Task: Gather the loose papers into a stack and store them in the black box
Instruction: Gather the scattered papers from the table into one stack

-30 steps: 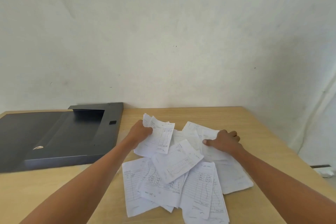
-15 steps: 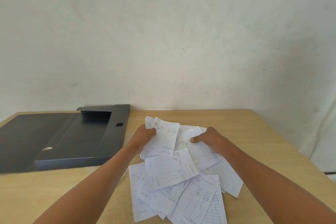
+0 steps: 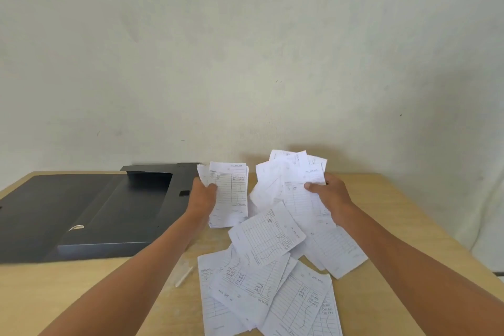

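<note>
Nearest the camera, loose papers (image 3: 261, 289) lie fanned and overlapping on the desk (image 3: 68, 300), ruled slips at mixed angles, with a small pale stick-like item (image 3: 184, 276) just beside their left edge. Above them, one slip (image 3: 266, 233) lies tilted between the two forearms. Farther out, the left hand (image 3: 203, 195) is clamped on a fairly square bundle of slips (image 3: 230, 191) held upright, thumb on the front sheet. The right hand (image 3: 331, 196) is closed on a looser, crumpled handful (image 3: 289, 177) whose sheets splay out at the top. To the far left, the black box (image 3: 114, 215) lies open on the desk, well apart from the pile, with no papers in it.

The gathering step seems only partly done: most sheets are not yet picked up. The next move likely calls for merging the two handfuls, squaring their edges, then collecting the rest before anything goes to the box.
</note>
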Tool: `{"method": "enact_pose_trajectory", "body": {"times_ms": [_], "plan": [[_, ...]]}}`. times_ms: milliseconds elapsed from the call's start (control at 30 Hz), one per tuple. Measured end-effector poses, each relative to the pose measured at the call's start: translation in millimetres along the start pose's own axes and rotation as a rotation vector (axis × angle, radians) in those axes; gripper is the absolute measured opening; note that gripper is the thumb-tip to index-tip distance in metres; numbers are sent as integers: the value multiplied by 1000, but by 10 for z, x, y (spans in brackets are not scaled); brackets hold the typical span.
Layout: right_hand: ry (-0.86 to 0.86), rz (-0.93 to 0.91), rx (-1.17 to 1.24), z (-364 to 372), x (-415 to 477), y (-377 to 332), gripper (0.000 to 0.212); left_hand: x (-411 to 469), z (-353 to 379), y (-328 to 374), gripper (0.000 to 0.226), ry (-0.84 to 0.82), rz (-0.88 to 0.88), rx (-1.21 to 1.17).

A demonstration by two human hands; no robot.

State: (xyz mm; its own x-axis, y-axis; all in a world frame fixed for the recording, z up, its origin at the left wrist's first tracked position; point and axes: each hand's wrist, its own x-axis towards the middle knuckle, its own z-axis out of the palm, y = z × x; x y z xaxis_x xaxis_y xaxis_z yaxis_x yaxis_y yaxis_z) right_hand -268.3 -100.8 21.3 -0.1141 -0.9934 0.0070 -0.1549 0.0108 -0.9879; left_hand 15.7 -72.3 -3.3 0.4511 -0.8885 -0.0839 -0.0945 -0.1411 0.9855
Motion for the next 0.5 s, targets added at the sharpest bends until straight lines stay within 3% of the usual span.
{"method": "enact_pose_trajectory", "body": {"times_ms": [200,500], "plan": [[34,-158,72,-28,37,-240,27,18,59,80,33,39,93,68],[38,-175,156,9,114,-385,27,41,103,217,30,86,173,42]]}}
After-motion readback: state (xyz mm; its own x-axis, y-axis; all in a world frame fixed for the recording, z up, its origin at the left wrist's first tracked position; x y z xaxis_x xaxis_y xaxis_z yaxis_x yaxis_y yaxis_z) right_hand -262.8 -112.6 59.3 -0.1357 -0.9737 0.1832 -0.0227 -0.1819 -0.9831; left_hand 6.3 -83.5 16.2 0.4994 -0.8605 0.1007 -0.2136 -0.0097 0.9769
